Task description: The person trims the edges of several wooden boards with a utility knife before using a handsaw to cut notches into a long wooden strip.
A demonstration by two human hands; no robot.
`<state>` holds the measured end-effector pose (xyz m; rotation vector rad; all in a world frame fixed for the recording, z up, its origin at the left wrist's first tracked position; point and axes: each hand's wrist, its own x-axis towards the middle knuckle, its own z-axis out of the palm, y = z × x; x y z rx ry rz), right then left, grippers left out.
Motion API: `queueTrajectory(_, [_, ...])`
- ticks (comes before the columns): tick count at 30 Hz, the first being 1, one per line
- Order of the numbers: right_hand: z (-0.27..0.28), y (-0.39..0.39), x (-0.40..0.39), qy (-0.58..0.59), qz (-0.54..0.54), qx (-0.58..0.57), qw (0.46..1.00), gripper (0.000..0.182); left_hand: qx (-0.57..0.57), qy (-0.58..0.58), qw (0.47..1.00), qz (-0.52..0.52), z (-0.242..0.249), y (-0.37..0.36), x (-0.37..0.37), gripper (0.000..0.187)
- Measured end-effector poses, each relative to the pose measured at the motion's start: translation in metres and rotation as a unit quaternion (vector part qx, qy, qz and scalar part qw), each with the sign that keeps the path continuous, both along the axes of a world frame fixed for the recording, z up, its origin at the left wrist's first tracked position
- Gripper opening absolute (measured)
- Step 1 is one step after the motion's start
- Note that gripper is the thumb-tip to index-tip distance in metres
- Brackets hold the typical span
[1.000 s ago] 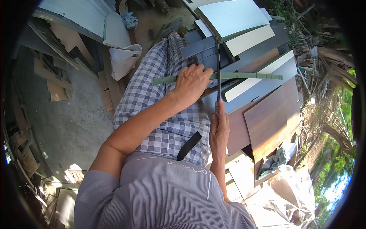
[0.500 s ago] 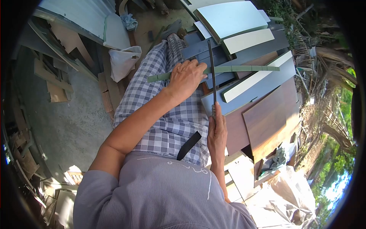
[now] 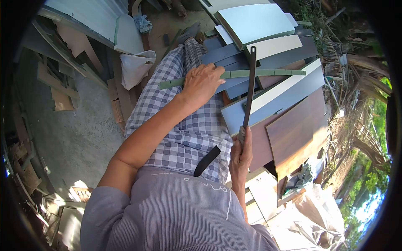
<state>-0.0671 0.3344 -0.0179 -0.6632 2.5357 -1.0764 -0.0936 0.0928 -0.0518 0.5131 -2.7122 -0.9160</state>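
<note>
A thin green strip (image 3: 264,72) with dark cross lines runs from over the checked trousers to above the stacked boards. My left hand (image 3: 201,85) is closed on it near its left part, fingers bent over the strip. My right hand (image 3: 241,151) grips the wrapped handle of a long dark flat blade (image 3: 251,85) with a hole at its tip. The blade points away from me and crosses over the strip, to the right of my left hand; whether the two touch is unclear.
Beneath and beyond the strip lie stacked grey, white and brown boards (image 3: 293,129). A white plastic bag (image 3: 136,69) and more offcuts are on the left. A black strap (image 3: 207,160) rests on my lap. Dry branches and plants border the right side.
The blade has shifted right along the strip and tilted, its broad face now showing. My right hand has moved slightly down in view. My left hand and the strip have barely shifted.
</note>
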Motion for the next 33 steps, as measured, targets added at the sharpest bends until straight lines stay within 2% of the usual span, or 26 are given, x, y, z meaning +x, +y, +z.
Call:
queueTrajectory(2, [0.003,0.004,-0.003,-0.037,-0.096,-0.092,0.990,0.052,-0.001,-0.004,1.000,-0.001,0.002,0.000,0.003,0.026])
queueTrajectory(3, [0.005,0.004,-0.009,-0.036,-0.096,-0.095,0.990,0.052,0.015,-0.017,1.000,-0.005,0.003,-0.002,0.004,0.027])
queueTrajectory(6, [0.011,-0.003,-0.028,0.050,-0.042,0.025,0.998,0.051,0.041,-0.039,0.998,-0.019,0.006,-0.011,0.011,0.028])
queueTrajectory(9, [0.009,0.001,-0.030,0.015,-0.039,0.056,0.998,0.050,0.046,-0.074,0.996,-0.033,0.012,-0.022,0.020,0.030])
queueTrajectory(14, [0.006,-0.005,-0.024,0.005,-0.029,0.043,0.999,0.050,0.032,-0.102,0.993,-0.039,0.021,-0.020,0.012,0.032])
queueTrajectory(20, [0.004,-0.013,-0.018,0.003,-0.027,0.043,0.999,0.051,-0.019,-0.044,0.998,-0.049,0.015,0.006,-0.015,0.032])
queueTrajectory(28, [0.009,-0.014,-0.016,0.007,-0.032,0.058,0.998,0.051,-0.044,-0.024,0.998,-0.038,0.004,0.015,-0.023,0.022])
queueTrajectory(33, [0.005,-0.041,-0.037,0.027,-0.022,0.016,0.999,0.050,-0.039,-0.004,0.998,-0.043,0.002,0.018,-0.022,0.019])
